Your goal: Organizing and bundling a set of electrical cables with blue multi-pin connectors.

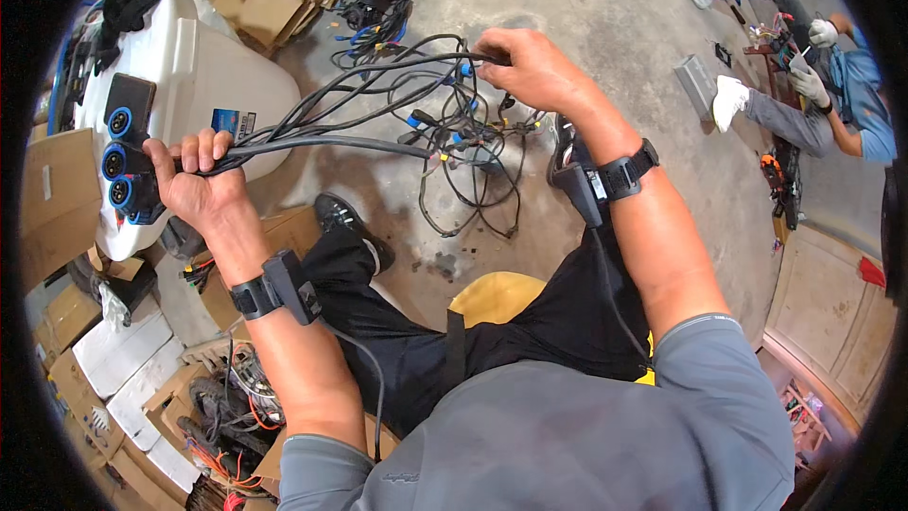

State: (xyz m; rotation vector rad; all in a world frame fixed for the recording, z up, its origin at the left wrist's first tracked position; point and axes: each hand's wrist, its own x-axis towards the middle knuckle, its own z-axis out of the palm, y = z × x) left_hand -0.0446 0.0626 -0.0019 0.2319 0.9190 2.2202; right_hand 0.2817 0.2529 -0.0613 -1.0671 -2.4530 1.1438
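Observation:
My left hand (206,181) grips a bundle of black cables close to a black multi-socket connector block (120,163) with blue-ringed round sockets. From that fist the black cables (340,85) fan out to the right. My right hand (525,69) has its fingers curled on some of the same cables, near a small blue connector (466,69). Below and between the hands hangs a loose tangle of thinner cables (482,184) with blue, yellow and red ends, over the concrete floor. The thickest cable (333,140) ends near a small red and yellow connector.
A white plastic tub (213,64) stands at the left among cardboard boxes (60,191). Another cable pile (376,7) lies on the floor at the top. At the right, a seated person in white gloves (809,85) handles wiring beside a grey metal box (695,85).

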